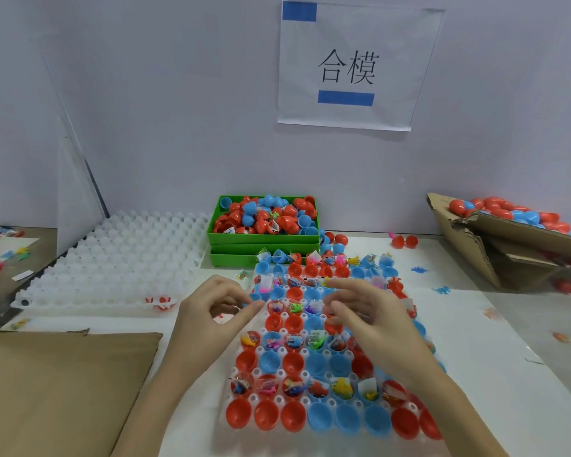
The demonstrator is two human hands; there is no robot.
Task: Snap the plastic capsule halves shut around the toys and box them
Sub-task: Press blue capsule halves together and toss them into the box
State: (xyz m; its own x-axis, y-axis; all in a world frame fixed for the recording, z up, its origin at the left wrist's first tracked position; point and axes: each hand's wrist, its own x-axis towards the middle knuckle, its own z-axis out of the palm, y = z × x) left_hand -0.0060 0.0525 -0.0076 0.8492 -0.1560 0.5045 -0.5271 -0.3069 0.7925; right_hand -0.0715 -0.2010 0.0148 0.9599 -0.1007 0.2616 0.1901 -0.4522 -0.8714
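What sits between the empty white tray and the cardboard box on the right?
In the head view, the green bin of loose capsule halves, stacked on a second one, sits between the white tray and the cardboard box.

Both hands hover over a white tray [271, 399] of open red and blue capsule halves [266, 414], many holding small toys [342, 385]. The left hand [208, 311] and right hand [371, 316] have loosely curled fingers, holding nothing visible. A green bin [261, 240] of capsules sits at the worktop's far edge, and a cardboard box [495, 245] of closed capsules at the right.
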